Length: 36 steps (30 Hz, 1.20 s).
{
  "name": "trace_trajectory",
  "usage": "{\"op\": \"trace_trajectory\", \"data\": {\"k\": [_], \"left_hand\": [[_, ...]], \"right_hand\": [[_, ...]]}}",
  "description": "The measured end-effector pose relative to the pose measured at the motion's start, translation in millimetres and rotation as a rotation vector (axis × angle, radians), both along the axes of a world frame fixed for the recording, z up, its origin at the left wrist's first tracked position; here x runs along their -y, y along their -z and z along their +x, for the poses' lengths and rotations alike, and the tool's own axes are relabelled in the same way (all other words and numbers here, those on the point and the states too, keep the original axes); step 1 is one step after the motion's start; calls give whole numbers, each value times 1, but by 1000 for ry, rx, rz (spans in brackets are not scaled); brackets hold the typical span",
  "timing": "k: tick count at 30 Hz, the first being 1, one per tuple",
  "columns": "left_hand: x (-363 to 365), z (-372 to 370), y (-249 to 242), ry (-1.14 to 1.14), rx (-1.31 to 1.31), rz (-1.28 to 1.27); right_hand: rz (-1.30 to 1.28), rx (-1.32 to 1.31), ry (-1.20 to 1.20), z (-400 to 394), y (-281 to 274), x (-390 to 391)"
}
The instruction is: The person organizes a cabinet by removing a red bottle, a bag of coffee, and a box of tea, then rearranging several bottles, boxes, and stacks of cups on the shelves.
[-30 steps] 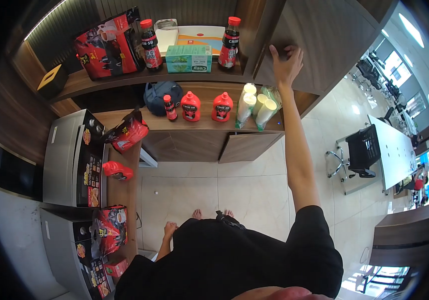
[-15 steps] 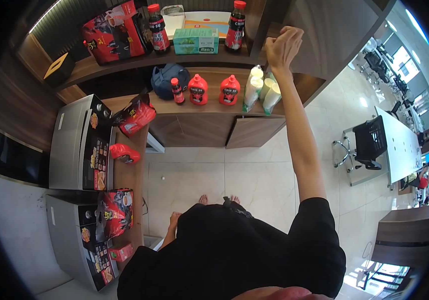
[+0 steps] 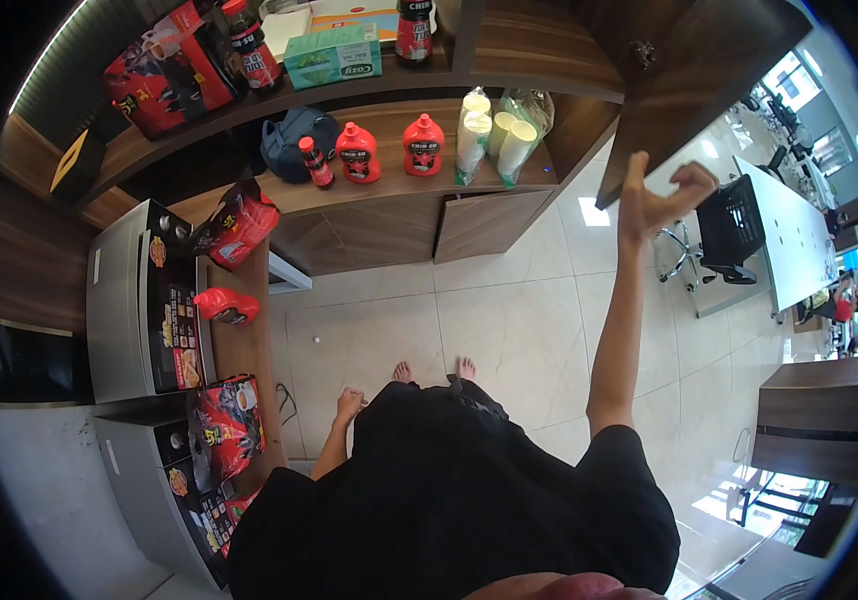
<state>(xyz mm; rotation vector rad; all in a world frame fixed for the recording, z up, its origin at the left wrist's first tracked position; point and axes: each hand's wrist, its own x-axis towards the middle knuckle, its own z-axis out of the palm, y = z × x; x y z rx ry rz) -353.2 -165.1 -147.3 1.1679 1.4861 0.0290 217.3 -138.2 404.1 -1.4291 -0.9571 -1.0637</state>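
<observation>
My right hand (image 3: 661,203) is raised at the lower edge of the opened wooden cabinet door (image 3: 699,95). Its thumb points up and overlaps the door's edge in this view, with the fingers bent to the right and apart from the thumb. Behind the door an upper shelf compartment (image 3: 539,50) shows its bare wood. My left hand (image 3: 351,403) hangs low beside my body, fingers curled in, with nothing visible in it. Nearest the door on the lower shelf stand plastic-wrapped stacks of cups (image 3: 474,140).
Two red sauce bottles (image 3: 423,147), a small dark bottle (image 3: 316,163) and a blue bag (image 3: 294,145) share the lower shelf. Above are a green box (image 3: 333,56) and dark sauce bottles (image 3: 415,32). Boxed appliances (image 3: 134,300) line the left. An office chair (image 3: 724,230) stands right.
The cabinet door has swung outward to the right, exposing the compartment. My right hand moved right and down with it, its thumb now spread from the fingers. The view has shifted slightly.
</observation>
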Motion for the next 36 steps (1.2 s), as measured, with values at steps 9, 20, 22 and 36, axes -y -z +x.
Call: {"op": "trace_trajectory", "data": {"k": [9, 20, 22, 36], "left_hand": [[-28, 62, -15, 42, 31, 87], [40, 120, -24, 72, -66, 53], [52, 126, -23, 83, -106, 96], [13, 177, 1, 63, -96, 151]], "right_hand": [[106, -616, -101, 65, 67, 78], [245, -927, -279, 123, 146, 135], [330, -977, -332, 121, 152, 132], [-475, -1400, -574, 116, 262, 78]]}}
